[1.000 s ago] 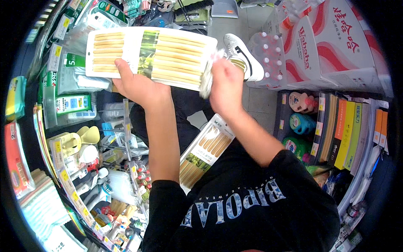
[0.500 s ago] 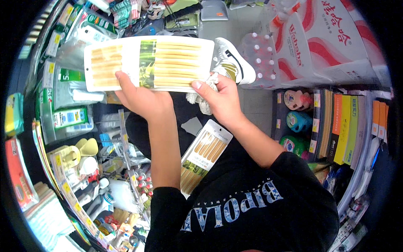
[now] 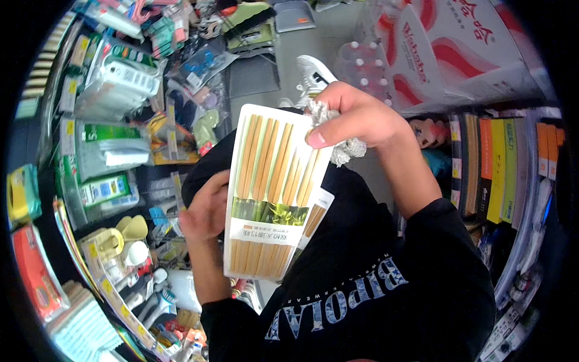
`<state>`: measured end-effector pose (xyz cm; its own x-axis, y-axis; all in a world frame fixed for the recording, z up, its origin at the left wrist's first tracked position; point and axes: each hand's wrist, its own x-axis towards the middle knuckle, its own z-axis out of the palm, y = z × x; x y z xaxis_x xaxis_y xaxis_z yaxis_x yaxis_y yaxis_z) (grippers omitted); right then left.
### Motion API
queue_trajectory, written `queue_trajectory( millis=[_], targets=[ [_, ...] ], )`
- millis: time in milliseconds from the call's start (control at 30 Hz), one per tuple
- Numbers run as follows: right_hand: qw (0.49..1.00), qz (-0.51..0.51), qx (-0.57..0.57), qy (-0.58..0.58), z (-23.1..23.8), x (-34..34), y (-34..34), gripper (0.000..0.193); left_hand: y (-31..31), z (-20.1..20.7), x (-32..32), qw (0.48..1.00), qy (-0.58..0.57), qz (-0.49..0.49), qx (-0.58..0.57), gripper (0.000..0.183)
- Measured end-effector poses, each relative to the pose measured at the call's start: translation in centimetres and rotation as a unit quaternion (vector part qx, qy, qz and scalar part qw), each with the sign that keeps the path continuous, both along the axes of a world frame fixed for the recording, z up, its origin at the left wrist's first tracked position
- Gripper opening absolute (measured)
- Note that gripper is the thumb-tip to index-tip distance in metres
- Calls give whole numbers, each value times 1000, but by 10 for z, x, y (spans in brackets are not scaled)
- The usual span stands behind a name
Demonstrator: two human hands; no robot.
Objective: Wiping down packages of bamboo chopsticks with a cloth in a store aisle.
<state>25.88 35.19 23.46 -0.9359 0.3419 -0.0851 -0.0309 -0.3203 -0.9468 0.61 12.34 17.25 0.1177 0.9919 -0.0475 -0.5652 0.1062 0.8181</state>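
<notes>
A flat pack of wooden chopsticks (image 3: pixel 258 163) stands almost upright in front of me, a green and white printed band across it. My right hand (image 3: pixel 365 120) pinches its upper right edge, thumb on the front. A crumpled whitish cloth (image 3: pixel 347 152) is bunched in the same hand. My left hand (image 3: pixel 206 208) is beside the pack's left edge, blurred, its fingers partly hidden behind the pack; whether it touches is unclear. A second chopstick pack (image 3: pixel 316 218) lies on my lap, mostly covered by the first.
Shelves at left hold bagged goods (image 3: pixel 114 145), yellowish scoops (image 3: pixel 128 228) and brushes (image 3: pixel 161 303). Bottled drinks (image 3: pixel 365 63) and red-and-white cartons (image 3: pixel 458 54) stand at far right. Upright books or folders (image 3: pixel 496 169) line the right shelf. A grey dustpan (image 3: pixel 294 16) lies at the far side.
The held pack has turned from lying crosswise to upright and come nearer to me. My left hand has let go of its front and dropped lower; my right hand keeps its hold.
</notes>
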Motion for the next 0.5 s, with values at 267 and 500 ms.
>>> queue_trajectory(
  millis=[267,500],
  targets=[
    [988,-68,140,13,23,-20,-14,26,3,57,33,973,201,110,-34,68],
    [794,-189,551,173,69,-8,-43,29,-14,65,33,912,376,159,45,47]
  ],
)
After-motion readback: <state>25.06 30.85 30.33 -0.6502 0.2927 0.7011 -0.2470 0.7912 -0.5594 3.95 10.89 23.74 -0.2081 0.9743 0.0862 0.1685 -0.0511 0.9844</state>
